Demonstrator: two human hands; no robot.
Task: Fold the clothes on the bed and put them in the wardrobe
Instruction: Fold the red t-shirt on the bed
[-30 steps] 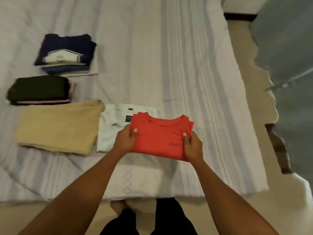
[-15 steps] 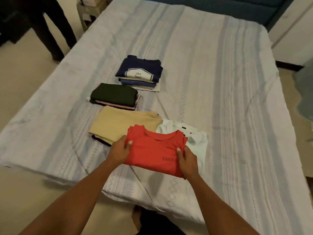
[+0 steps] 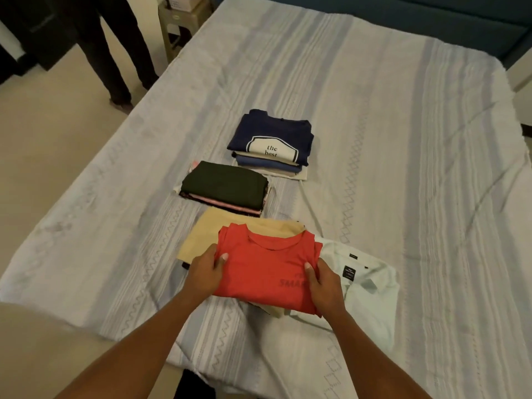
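Your left hand and right hand each pinch a side edge of the folded red T-shirt, thumbs on top and fingers curled underneath. It sits at the near edge of the bed, overlapping the beige garment on its left and the white shirt on its right. The T-shirt looks light, soft and floppy, so it should sag and unfold if you take it by one corner. Keep holding both side folds, or slide a flat palm beneath. Farther back lie the dark green pile and the navy pile. A second ago the T-shirt covered only the white shirt; you have since carried it leftward onto the beige garment, grip unchanged.
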